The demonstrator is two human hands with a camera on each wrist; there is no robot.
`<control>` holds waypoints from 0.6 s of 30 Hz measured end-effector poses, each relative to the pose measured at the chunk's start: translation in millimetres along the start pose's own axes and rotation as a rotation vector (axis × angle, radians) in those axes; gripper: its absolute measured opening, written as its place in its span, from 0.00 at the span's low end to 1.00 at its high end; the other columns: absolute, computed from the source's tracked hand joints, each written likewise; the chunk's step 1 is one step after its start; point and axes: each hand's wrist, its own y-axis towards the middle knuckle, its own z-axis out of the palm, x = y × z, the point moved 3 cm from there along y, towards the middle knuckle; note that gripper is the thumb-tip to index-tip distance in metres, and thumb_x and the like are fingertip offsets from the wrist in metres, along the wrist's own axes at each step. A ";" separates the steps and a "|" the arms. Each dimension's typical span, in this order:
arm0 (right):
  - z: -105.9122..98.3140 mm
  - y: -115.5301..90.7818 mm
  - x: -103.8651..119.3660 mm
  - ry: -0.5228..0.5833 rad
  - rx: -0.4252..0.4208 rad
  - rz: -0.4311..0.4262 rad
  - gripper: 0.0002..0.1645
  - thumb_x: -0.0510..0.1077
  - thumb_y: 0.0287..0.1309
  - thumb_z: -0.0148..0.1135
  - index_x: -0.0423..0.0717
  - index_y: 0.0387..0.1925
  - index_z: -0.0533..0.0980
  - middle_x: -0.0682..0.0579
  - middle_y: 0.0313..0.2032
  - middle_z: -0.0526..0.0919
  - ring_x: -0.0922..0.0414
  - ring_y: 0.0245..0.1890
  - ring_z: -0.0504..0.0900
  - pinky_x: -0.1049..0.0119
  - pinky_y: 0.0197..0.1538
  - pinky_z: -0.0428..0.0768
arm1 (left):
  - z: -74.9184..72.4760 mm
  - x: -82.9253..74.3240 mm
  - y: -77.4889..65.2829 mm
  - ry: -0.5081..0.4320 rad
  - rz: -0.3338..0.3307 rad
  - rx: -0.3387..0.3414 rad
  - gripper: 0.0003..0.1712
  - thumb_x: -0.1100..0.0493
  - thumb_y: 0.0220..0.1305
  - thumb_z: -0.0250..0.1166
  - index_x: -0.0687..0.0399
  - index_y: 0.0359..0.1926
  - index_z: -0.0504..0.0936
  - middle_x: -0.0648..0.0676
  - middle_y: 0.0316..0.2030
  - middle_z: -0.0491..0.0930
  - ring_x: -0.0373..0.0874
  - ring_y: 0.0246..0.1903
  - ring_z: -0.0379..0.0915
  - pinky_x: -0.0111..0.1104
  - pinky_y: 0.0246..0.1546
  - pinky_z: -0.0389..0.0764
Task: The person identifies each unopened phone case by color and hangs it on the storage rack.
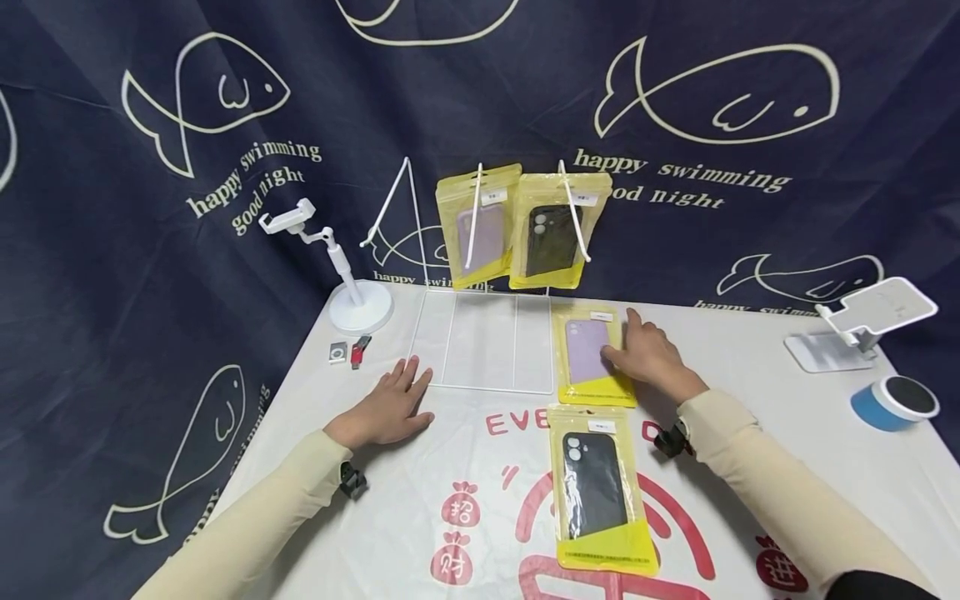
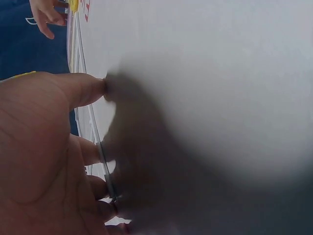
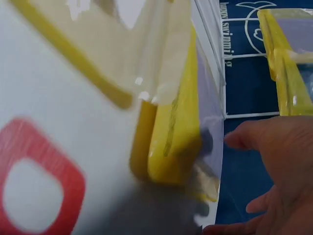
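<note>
My left hand [image 1: 384, 408] rests with its fingers spread on the white table, its fingertips at the left front corner of a white wire display rack [image 1: 491, 390]. My right hand [image 1: 651, 354] is at the right edge of a packaged lavender phone case [image 1: 587, 354], the thumb over the bag and the fingers extended beside it. Nearer the front lies a packaged black phone case [image 1: 596, 487]. From the rack's prongs hang two more clear-and-yellow bags, one with a lavender case [image 1: 482, 235] and one with a black case [image 1: 553, 237].
At the left stand a white phone holder [image 1: 360, 307], a small silver square device [image 1: 337, 352] and a red USB stick [image 1: 357, 354]. A white folding stand [image 1: 828, 352] and a blue, black-topped round object [image 1: 885, 406] are at the right. A navy fish-print curtain [image 1: 480, 100] hangs behind.
</note>
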 end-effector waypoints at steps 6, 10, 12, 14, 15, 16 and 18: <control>7.9 2.4 16.2 -0.050 0.078 0.060 0.67 0.73 0.61 0.53 0.30 0.77 0.36 0.19 0.60 0.68 0.27 0.57 0.71 0.34 0.53 0.75 | -2.0 -1.7 -0.8 -0.001 -0.001 0.002 0.44 0.42 0.73 0.54 0.63 0.78 0.52 0.72 0.78 0.41 0.70 0.78 0.37 0.61 0.75 0.52; 14.4 2.9 30.0 -0.126 0.126 0.087 0.75 0.82 0.55 0.49 0.34 0.78 0.31 0.16 0.58 0.68 0.26 0.55 0.72 0.35 0.48 0.77 | -2.7 -1.7 -0.7 -0.002 -0.006 0.005 0.44 0.42 0.73 0.54 0.63 0.78 0.52 0.72 0.78 0.41 0.70 0.78 0.37 0.60 0.75 0.51; 18.0 3.6 35.0 -0.164 0.139 0.107 0.76 0.84 0.54 0.48 0.35 0.78 0.29 0.15 0.57 0.68 0.25 0.54 0.72 0.32 0.50 0.76 | -2.7 -1.8 -0.5 -0.003 -0.005 0.005 0.44 0.42 0.73 0.54 0.63 0.78 0.52 0.72 0.78 0.41 0.70 0.78 0.37 0.61 0.75 0.51; 19.7 4.9 38.7 -0.196 0.143 0.120 0.76 0.82 0.54 0.50 0.36 0.78 0.29 0.15 0.56 0.69 0.25 0.53 0.72 0.31 0.50 0.75 | -2.2 -1.7 -0.2 -0.003 -0.002 0.003 0.44 0.42 0.73 0.54 0.63 0.78 0.52 0.72 0.78 0.41 0.70 0.78 0.37 0.61 0.75 0.51; 19.6 5.8 40.0 -0.207 0.144 0.121 0.75 0.80 0.55 0.51 0.36 0.78 0.29 0.15 0.56 0.70 0.25 0.52 0.73 0.31 0.50 0.75 | -2.3 -1.8 -0.2 -0.004 -0.001 0.002 0.44 0.42 0.73 0.54 0.63 0.78 0.52 0.72 0.78 0.41 0.70 0.78 0.37 0.61 0.75 0.51; 18.9 7.2 40.4 -0.217 0.142 0.115 0.73 0.77 0.56 0.53 0.35 0.78 0.30 0.16 0.55 0.71 0.26 0.52 0.73 0.32 0.49 0.76 | -1.7 -1.5 0.1 -0.005 0.001 0.000 0.44 0.43 0.73 0.54 0.64 0.78 0.52 0.73 0.78 0.41 0.70 0.78 0.37 0.61 0.75 0.51; 16.3 9.9 40.3 -0.230 0.144 0.094 0.71 0.71 0.57 0.57 0.32 0.77 0.31 0.19 0.53 0.75 0.29 0.49 0.76 0.37 0.49 0.78 | -1.2 -0.9 -0.1 -0.008 -0.002 0.000 0.44 0.43 0.73 0.55 0.63 0.78 0.52 0.72 0.78 0.41 0.70 0.78 0.37 0.61 0.75 0.51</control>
